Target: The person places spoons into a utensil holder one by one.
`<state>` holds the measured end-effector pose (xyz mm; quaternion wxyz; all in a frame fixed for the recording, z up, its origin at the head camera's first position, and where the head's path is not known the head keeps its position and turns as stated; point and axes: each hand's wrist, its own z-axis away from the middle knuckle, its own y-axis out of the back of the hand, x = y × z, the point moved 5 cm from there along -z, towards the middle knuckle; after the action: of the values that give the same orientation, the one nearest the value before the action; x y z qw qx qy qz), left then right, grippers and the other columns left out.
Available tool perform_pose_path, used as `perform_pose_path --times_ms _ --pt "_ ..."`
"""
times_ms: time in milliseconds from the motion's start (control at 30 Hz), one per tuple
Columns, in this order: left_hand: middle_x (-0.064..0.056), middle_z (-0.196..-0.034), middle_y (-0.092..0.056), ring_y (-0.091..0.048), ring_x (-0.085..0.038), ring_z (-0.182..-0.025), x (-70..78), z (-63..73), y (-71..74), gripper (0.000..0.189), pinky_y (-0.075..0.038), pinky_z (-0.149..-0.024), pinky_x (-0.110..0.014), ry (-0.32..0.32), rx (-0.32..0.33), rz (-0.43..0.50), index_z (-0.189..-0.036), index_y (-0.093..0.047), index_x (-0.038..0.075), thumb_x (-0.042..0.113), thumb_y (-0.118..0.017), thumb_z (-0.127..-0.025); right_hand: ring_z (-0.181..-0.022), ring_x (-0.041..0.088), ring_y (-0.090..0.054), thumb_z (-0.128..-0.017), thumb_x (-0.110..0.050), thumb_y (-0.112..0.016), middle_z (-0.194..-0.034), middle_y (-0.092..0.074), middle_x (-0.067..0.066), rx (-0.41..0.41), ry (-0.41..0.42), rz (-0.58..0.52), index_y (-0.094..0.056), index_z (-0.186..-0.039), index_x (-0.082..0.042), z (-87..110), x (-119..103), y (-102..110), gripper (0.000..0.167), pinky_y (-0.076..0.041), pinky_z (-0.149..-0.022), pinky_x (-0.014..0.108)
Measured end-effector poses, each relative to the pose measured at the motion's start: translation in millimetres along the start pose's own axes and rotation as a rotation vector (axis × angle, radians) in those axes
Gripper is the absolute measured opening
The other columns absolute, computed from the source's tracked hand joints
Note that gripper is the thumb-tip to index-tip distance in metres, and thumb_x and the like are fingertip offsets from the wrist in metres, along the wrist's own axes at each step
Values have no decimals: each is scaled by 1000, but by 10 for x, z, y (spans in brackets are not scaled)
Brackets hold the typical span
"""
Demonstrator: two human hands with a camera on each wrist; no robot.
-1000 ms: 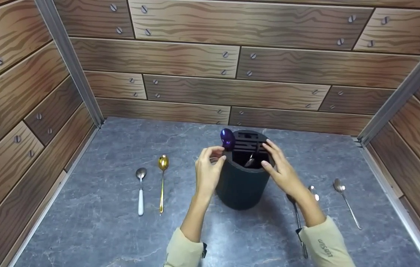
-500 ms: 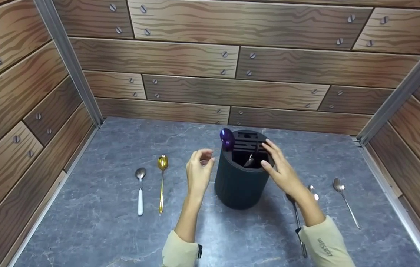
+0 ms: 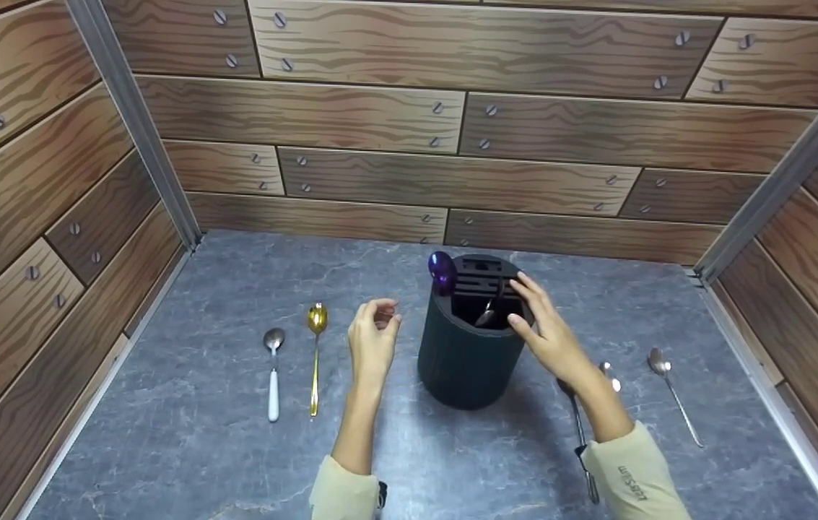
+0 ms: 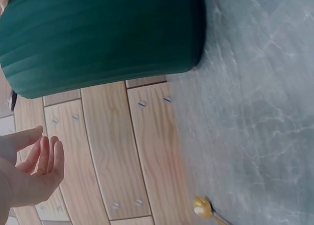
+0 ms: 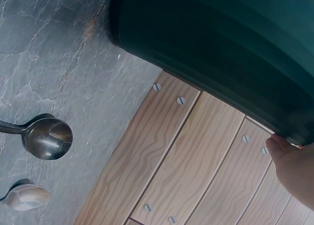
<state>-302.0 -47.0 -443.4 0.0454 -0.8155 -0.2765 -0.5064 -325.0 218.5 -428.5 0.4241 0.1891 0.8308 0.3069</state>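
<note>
A dark green utensil holder [image 3: 470,368] stands upright on the table, with a slotted section at the back of its top. A purple spoon [image 3: 442,271] pokes up at its left rim, and a silver spoon [image 3: 486,313] shows inside the front opening. My right hand [image 3: 551,332] rests on the holder's right rim, fingers spread and fairly straight. My left hand [image 3: 372,338] is in the air left of the holder, apart from it, fingers loosely bent with nothing in them. Nearest to it on that side lies a gold spoon [image 3: 316,347].
A white-handled spoon [image 3: 273,383] lies left of the gold one. Right of the holder lie a dark long-handled spoon [image 3: 582,433], a silver spoon [image 3: 611,375] partly behind the right forearm, and another silver spoon [image 3: 672,390]. Wood-patterned walls [image 3: 365,115] enclose the grey table [image 3: 235,462].
My left hand has come away from the purple spoon and the holder's rim, moving left toward the gold spoon. The right hand has stayed on the rim.
</note>
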Motion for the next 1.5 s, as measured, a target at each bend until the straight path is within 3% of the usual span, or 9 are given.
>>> perform_pose_path --times_ms 267,700,1500 --pt "-6 -82 -61 -60 -21 -74 -173 11 83 17 -50 -69 -27 62 14 -75 -87 -65 1 -7 -70 -73 -131 28 -25 -94 -22 -50 -148 -24 3 -9 -13 -6 -35 -141 -10 1 -6 -3 51 -24 -100 55" --pt "-7 -78 -60 -60 -24 -71 -382 -10 275 17 -49 -68 -34 93 76 -135 -84 -64 0 -8 -70 -71 -132 28 -24 -94 -23 -50 -148 -24 2 -8 -23 -2 -35 -141 -12 2 -2 3 51 -23 -100 56" --pt "-8 -81 -60 -60 -25 -75 -737 34 465 17 -46 -69 -41 218 90 -279 -86 -64 1 -7 -67 -72 -131 27 -25 -93 -20 -51 -148 -25 4 2 4 -14 -36 -140 -9 6 -12 6 51 -24 -100 54"
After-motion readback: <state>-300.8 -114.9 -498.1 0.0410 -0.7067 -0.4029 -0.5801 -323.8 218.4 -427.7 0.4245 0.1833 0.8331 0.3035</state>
